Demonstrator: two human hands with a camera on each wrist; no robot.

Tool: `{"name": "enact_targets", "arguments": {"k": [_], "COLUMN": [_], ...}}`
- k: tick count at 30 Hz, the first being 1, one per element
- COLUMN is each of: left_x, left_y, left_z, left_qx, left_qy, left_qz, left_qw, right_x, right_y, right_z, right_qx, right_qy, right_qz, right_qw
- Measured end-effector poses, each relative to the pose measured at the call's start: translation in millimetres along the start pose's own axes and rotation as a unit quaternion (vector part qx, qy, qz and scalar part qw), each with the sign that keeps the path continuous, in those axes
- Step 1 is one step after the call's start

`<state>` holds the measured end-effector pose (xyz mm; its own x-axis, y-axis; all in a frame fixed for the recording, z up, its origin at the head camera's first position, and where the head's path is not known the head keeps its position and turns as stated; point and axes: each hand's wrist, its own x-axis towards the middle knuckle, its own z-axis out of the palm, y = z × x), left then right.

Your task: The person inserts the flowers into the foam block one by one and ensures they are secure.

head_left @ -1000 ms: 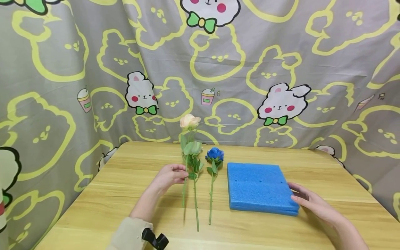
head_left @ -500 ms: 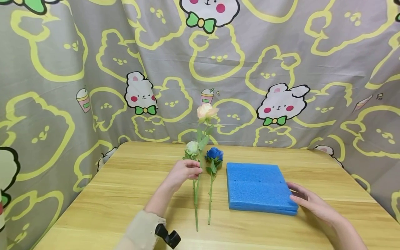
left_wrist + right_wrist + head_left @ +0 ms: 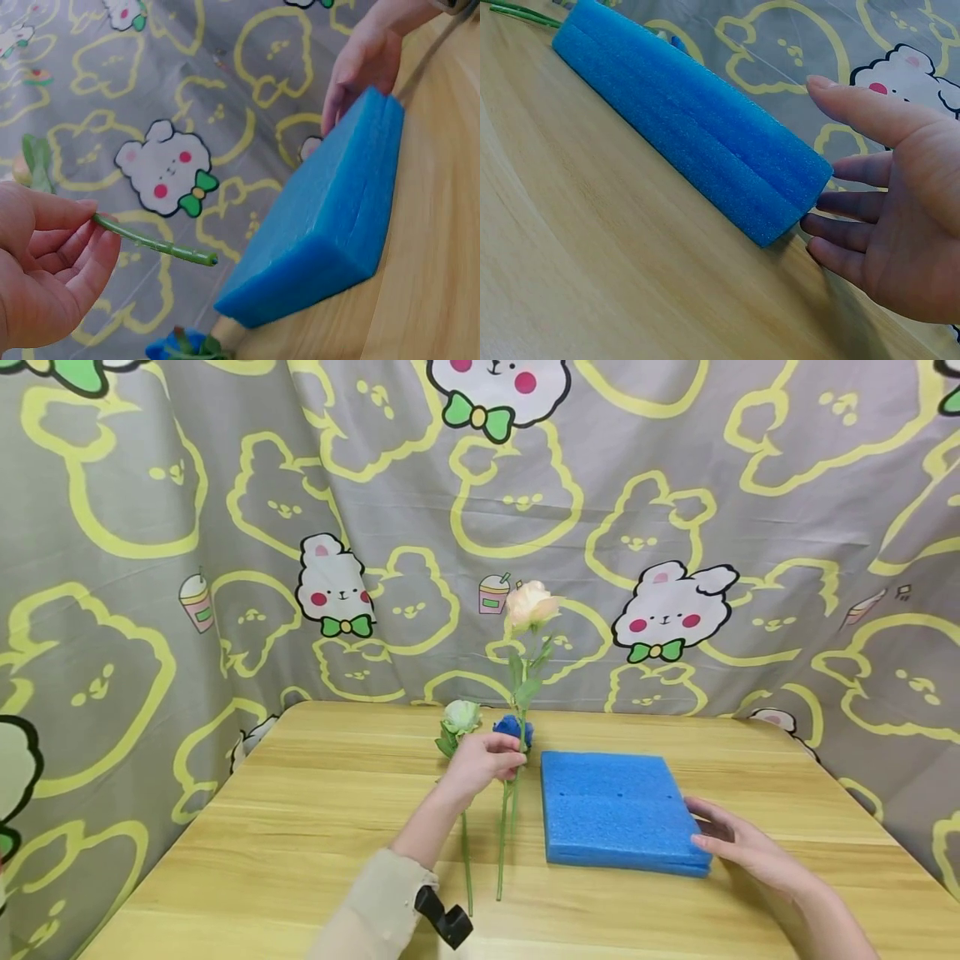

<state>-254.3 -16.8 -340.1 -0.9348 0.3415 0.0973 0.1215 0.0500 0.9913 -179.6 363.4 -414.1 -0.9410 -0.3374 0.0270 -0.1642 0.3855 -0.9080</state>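
Note:
My left hand point(image 3: 483, 766) pinches the green stem of a pale peach artificial rose point(image 3: 532, 604) between thumb and fingers. The rose stands nearly upright above the table, and its stem end point(image 3: 193, 256) shows free in the left wrist view. Behind that hand lie a pale green-white rose point(image 3: 461, 716) and a blue rose point(image 3: 507, 725), each partly covered by it. To their right sits a blue foam block point(image 3: 618, 814) with small holes in a row across its top. My right hand point(image 3: 742, 847) has its fingers extended, with fingertips at the block's right side.
The wooden table point(image 3: 300, 860) carries the two lying roses and the foam block. A grey curtain point(image 3: 420, 510) with yellow outlines and white cartoon animals hangs behind the table and at its sides. A black wrist mount point(image 3: 444, 917) sits on the left sleeve.
My left hand has carried the peach rose to the right and upward, past the green-white rose to in front of the blue one. The right hand and foam block stay in place.

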Motion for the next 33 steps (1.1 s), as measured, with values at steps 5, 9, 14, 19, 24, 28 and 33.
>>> {"name": "enact_targets", "arguments": {"k": [5, 9, 14, 19, 24, 28, 33], "left_x": [8.0, 13.6, 20.9, 25.7, 30.4, 35.2, 41.3], "left_y": [2.8, 4.2, 3.7, 3.8, 6.4, 10.2, 13.0], "left_z": [17.3, 31.2, 47.9, 66.0, 84.0, 97.3, 111.6], "left_qx": [-0.002, -0.004, -0.003, -0.005, 0.004, 0.025, 0.038], "left_qy": [0.001, 0.002, 0.013, 0.024, 0.025, 0.025, 0.026], "left_qz": [0.017, 0.029, 0.040, 0.048, 0.060, 0.065, 0.062], "left_qw": [0.9998, 0.9996, 0.9991, 0.9986, 0.9979, 0.9973, 0.9970], "right_x": [-0.7, -1.7, -0.8, -0.8, -0.6, -1.0, -1.3], "right_y": [-0.5, -1.1, 1.0, 1.7, 1.7, 1.9, 3.5], "right_z": [-0.8, -2.4, -1.9, -1.0, -1.1, -1.9, -3.5], "right_qx": [-0.004, 0.014, 0.031, 0.043, 0.051, 0.055, 0.050], "right_qy": [-0.005, -0.027, -0.052, -0.068, -0.073, -0.076, -0.078], "right_qz": [-0.013, -0.018, -0.050, -0.078, -0.072, -0.068, -0.056], "right_qw": [0.9999, 0.9994, 0.9969, 0.9937, 0.9934, 0.9932, 0.9941]}}
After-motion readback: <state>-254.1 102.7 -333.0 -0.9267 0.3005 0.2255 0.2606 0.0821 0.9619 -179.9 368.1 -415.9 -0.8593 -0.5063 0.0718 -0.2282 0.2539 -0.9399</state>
